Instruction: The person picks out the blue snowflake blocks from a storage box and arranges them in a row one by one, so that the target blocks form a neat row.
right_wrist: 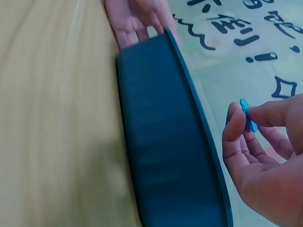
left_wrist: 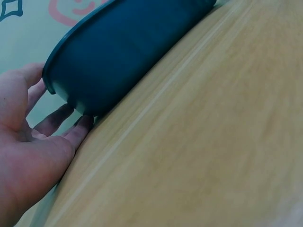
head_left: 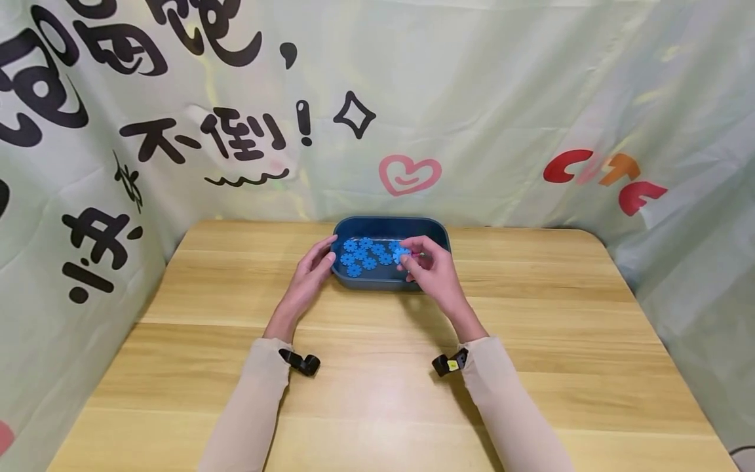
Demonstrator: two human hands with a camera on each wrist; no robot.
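Note:
A dark blue rectangular box [head_left: 377, 284] stands near the table's back edge. Several blue flower-shaped plastic discs [head_left: 369, 263] lie inside it, mostly toward its left and middle. At the box's left end, my left hand [head_left: 305, 278] rests with loosely extended fingers; in the left wrist view its fingertips [left_wrist: 86, 121] touch the box low on that end. My right hand [head_left: 439, 275] pinches one blue flower-shaped disc [right_wrist: 248, 115] between thumb and forefinger, above the box rim. A bit of pink and green shows behind that hand, which hides the box's right part.
The wooden table [head_left: 377, 393] extends in front and to both sides of the box. A pale cloth [head_left: 495, 98] with printed lettering and a pink heart hangs right behind the table. Each sleeve cuff carries a small black wrist camera [head_left: 308, 364].

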